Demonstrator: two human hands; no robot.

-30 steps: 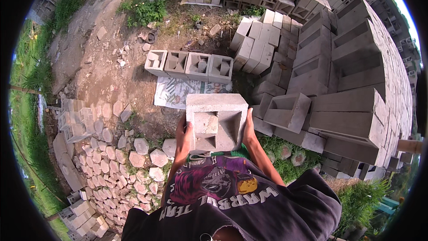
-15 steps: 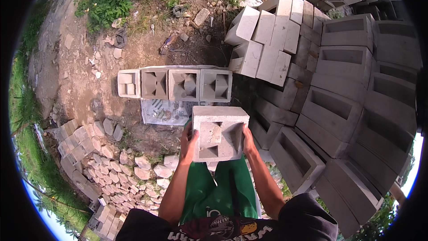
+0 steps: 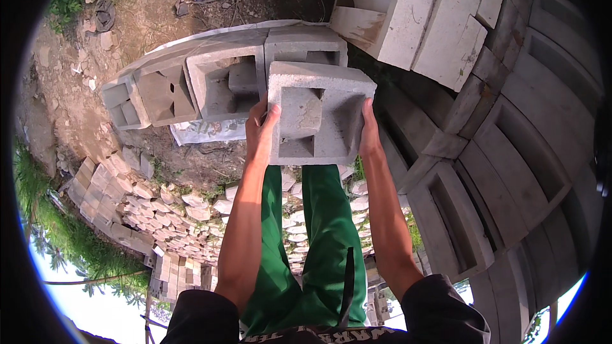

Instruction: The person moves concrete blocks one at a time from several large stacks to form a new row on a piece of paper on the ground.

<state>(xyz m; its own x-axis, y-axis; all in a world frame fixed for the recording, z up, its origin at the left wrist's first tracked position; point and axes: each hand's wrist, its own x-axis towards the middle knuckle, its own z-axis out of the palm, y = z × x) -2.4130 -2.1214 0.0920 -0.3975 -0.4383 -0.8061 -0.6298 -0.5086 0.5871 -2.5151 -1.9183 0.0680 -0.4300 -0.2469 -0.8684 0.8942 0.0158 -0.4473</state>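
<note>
The row of hollow blocks (image 3: 210, 83) stands just ahead of the carried block (image 3: 319, 114), closing the way forward on the left. To the right the stacked block wall (image 3: 510, 153) hems in the right hand (image 3: 370, 130). Loose pale blocks (image 3: 427, 19) crowd the upper right. Open dirt ground (image 3: 159, 19) lies beyond the row; a rubble pile (image 3: 140, 197) fills the lower left.

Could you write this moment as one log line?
hands: left, right gripping hollow concrete block | position: above row of blocks | ground: dirt
</note>
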